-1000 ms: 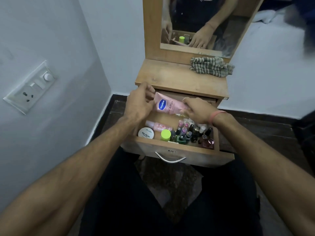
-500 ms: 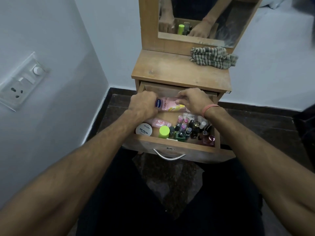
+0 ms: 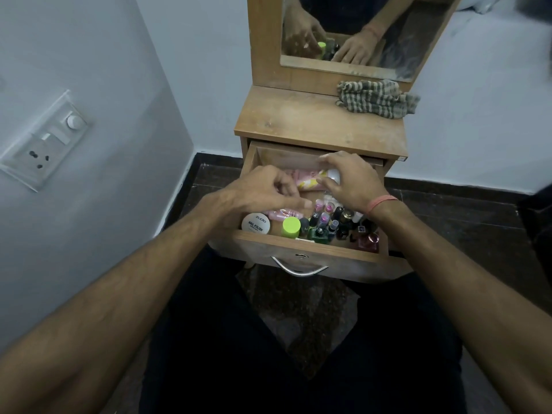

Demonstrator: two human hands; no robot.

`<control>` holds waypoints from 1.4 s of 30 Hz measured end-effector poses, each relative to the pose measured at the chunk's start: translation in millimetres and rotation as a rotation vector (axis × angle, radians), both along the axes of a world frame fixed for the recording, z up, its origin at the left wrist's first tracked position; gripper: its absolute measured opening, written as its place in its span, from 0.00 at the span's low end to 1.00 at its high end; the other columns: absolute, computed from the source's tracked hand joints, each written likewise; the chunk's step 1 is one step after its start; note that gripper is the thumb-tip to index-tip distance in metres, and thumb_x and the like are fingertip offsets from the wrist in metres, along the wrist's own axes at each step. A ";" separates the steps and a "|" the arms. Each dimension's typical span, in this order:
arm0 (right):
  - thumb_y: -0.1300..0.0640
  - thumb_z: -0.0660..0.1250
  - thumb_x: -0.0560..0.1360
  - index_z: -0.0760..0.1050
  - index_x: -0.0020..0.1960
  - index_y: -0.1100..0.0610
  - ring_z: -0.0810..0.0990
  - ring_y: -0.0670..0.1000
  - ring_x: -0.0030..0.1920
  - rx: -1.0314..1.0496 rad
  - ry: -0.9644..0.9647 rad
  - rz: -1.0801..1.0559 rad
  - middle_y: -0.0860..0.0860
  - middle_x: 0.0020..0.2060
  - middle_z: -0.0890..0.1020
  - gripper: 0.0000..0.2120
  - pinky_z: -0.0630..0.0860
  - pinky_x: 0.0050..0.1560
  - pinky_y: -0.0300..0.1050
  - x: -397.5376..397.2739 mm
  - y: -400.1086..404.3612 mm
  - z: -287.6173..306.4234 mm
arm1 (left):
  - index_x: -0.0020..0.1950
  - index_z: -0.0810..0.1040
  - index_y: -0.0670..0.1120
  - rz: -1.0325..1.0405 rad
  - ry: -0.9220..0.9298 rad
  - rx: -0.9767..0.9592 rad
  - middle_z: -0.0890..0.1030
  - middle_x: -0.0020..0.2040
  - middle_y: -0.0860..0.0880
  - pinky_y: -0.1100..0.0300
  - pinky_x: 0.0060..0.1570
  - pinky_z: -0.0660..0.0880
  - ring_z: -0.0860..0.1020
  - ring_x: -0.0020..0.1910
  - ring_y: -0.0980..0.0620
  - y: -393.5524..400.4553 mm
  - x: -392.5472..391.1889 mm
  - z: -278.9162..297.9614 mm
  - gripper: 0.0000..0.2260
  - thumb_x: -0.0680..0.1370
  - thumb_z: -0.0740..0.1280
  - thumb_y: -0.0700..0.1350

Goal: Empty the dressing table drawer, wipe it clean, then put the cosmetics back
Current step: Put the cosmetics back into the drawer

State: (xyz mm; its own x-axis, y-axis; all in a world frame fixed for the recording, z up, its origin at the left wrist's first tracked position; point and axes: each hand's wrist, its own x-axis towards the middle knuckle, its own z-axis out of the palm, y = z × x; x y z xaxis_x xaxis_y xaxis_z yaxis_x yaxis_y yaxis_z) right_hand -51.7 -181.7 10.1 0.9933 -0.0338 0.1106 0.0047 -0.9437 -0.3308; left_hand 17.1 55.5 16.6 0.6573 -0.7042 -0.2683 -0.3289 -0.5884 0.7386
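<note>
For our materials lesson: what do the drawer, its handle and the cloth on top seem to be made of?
Drawer: wood or wood-look laminate board, matt, with visible grain.
Handle: metal, probably steel, shiny and silvery with bright glints.
Cloth: woven fabric, likely cotton, soft and crumpled, striped.

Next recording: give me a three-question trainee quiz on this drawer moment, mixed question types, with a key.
1. True or false: the striped cloth lies inside the drawer.
2. What does the right hand hold? A) the pink tube B) the white nail polish jar C) the drawer handle
3. Fill in: the lime-green cap stands just to the ____ of the white jar.

Key: 1 false, it lies on the tabletop; 2 A; 3 right.
</note>
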 end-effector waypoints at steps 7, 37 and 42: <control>0.52 0.70 0.82 0.80 0.68 0.49 0.75 0.51 0.66 -0.037 -0.106 0.096 0.46 0.65 0.81 0.15 0.74 0.63 0.48 -24.2 23.0 10.9 | 0.48 0.88 0.56 -0.113 -0.072 0.186 0.87 0.46 0.53 0.53 0.50 0.84 0.85 0.48 0.52 2.6 -19.3 14.4 0.17 0.67 0.87 0.62; 0.50 0.75 0.80 0.86 0.58 0.49 0.79 0.46 0.57 0.226 -0.261 -0.050 0.41 0.53 0.85 0.08 0.76 0.61 0.45 -148.3 49.8 8.4 | 0.54 0.86 0.62 0.243 -0.441 -0.041 0.82 0.51 0.66 0.55 0.51 0.79 0.78 0.46 0.64 46.1 -89.1 14.7 0.14 0.73 0.79 0.66; 0.52 0.75 0.80 0.88 0.55 0.50 0.76 0.47 0.54 0.112 -0.271 -0.036 0.43 0.51 0.85 0.06 0.72 0.57 0.45 -172.4 55.8 -8.0 | 0.56 0.91 0.57 0.153 -0.617 -0.127 0.86 0.53 0.63 0.51 0.57 0.79 0.77 0.52 0.58 61.6 -118.9 -14.8 0.12 0.76 0.81 0.60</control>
State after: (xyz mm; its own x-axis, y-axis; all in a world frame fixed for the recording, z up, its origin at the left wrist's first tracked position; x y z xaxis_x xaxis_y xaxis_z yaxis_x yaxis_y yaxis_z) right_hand -224.2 -125.9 2.1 0.9260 -0.0952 0.3653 0.0744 -0.9027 -0.4239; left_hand -101.9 117.1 1.8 0.7593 -0.5919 0.2702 -0.6348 -0.5827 0.5074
